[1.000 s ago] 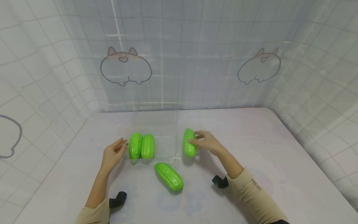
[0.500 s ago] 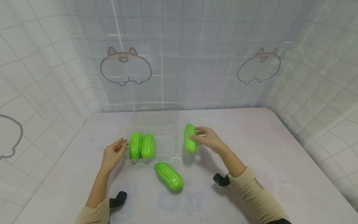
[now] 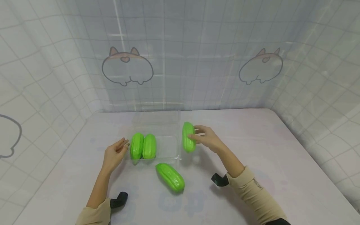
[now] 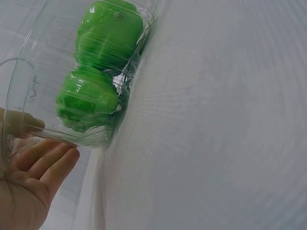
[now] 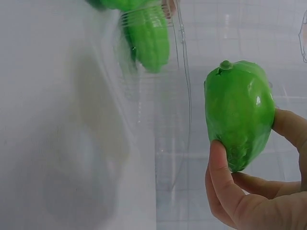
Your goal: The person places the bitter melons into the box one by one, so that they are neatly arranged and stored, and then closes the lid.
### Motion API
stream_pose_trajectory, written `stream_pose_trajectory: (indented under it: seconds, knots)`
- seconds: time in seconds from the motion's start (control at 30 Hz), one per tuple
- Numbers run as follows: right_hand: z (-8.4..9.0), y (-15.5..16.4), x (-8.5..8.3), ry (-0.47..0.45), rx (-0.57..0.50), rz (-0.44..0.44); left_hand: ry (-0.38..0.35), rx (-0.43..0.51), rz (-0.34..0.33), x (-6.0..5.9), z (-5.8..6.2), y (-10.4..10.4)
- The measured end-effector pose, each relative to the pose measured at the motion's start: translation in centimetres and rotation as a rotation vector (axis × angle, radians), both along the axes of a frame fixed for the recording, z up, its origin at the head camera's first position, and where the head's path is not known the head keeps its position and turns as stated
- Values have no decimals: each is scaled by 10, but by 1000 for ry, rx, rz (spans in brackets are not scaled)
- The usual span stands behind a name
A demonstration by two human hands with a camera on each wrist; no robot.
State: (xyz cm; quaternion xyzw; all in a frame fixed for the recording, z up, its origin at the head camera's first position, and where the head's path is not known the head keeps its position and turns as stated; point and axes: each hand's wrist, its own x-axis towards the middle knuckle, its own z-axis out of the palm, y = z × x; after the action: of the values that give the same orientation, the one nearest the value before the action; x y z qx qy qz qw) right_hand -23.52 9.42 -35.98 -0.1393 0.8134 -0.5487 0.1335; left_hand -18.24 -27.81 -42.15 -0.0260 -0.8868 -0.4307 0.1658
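Green gourd (image 3: 186, 132) held just right of clear box (image 3: 167, 147)

A grid-patterned sheet (image 3: 194, 72) printed with animal figures (image 3: 127, 68) hangs behind the clear box; black fittings (image 3: 119, 200) jut from a person's sleeves (image 3: 248, 187) in front of it. The clear box's right wall stands between the green gourd and two gourds (image 3: 149, 146) inside. Just in front of the clear box, another gourd (image 3: 170, 178) lies slanted on the worktop (image 3: 253, 134), far end angled left. The two gourds fill the clear box's left part side by side, lengthwise front to back; a transparent lid (image 3: 156, 118) extends behind. The green gourd, above the worktop, also runs front to back, its far end leaning slightly left, stem nub (image 5: 226, 65) facing the right wrist camera. The right hand's grip (image 3: 209, 140) is spread to the gourd's width, fingers and thumb curled around it. The left hand's grip (image 3: 113, 153) is at the clear box's left wall, fingers loosely extended; whether it pinches the rim cannot be told.
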Motion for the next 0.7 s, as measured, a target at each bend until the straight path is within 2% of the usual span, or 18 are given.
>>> stream_pose_trajectory:
  seconds: [0.7]
  knots:
    - [5,-29,-3,4,-53,39,-26,16,-4,2,4,2]
